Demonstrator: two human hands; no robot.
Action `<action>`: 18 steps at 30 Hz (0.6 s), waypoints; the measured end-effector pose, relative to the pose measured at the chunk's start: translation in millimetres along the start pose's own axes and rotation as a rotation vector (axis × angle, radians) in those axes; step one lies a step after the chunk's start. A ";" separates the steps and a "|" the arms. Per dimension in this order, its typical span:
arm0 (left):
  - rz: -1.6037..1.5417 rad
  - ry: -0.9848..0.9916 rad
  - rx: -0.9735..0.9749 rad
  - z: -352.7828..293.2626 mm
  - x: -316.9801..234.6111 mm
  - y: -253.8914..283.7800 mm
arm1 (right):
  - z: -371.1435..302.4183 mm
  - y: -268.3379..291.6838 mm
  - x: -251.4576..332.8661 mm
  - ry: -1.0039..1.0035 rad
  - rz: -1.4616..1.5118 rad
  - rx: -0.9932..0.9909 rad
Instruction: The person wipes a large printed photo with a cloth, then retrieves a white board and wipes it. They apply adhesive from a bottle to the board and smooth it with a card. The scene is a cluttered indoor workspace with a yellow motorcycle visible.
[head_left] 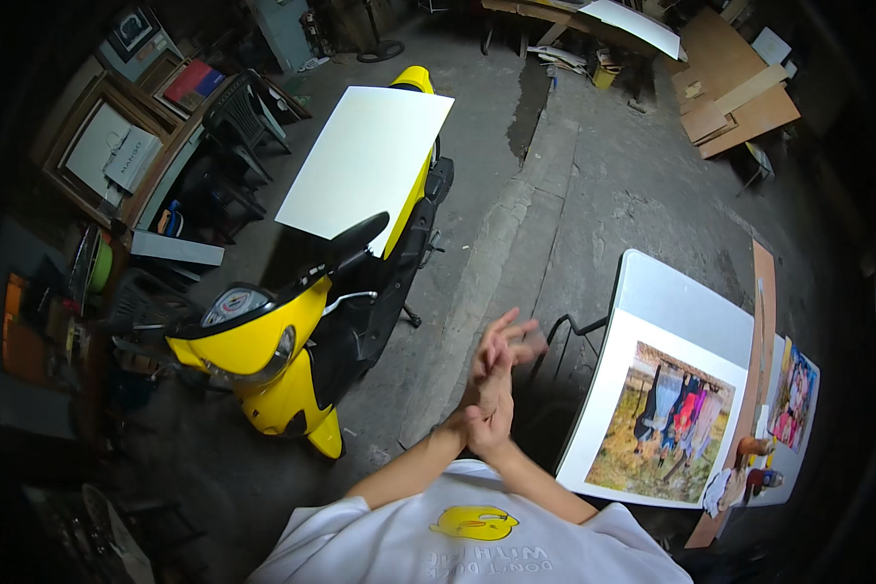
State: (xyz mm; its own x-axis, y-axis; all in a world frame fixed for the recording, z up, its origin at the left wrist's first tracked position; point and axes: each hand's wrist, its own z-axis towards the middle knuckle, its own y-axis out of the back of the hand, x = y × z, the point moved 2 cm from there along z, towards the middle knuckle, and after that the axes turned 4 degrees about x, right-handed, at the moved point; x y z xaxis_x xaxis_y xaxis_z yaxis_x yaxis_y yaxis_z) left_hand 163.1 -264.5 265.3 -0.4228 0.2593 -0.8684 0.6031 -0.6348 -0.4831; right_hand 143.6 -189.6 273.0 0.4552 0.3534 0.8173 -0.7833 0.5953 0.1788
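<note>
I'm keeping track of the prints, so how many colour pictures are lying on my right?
2. The large print lies left of the long wooden strip; the second print lies to its right. Any underneath these would be hidden.

Scooter at wearer's 11 o'clock, sheet atop, chair at sheet's 9–10 o'clock; desk at 2 o'clock, w/ print on nr. half, plank at print's 3 o'clock, 2nd print past plank, bottles by plank's nr. end; boards, far back, 1 o'clock.
</note>
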 end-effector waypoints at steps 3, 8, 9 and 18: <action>0.039 0.070 0.009 51.3 -1.5 16.7 | 38.0 2.8 -51.4 -0.182 0.125 0.226; 0.019 0.065 -0.082 179.3 37.7 53.3 | 133.7 47.3 -154.2 -0.279 0.140 0.080; 0.024 0.056 -0.071 219.1 51.5 56.4 | 147.9 49.6 -190.2 -0.304 0.094 0.018; -0.038 0.099 -0.068 570.4 108.3 14.6 | 468.2 156.0 -355.7 -0.249 -0.055 0.395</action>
State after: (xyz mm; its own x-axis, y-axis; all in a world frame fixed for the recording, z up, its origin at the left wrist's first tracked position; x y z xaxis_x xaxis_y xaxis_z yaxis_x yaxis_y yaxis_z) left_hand -259.7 -660.8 228.2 -0.3794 0.3549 -0.8545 0.6336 -0.5734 -0.5194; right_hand -338.7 -560.3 266.7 0.4231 0.1166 0.8985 -0.8840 0.2709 0.3811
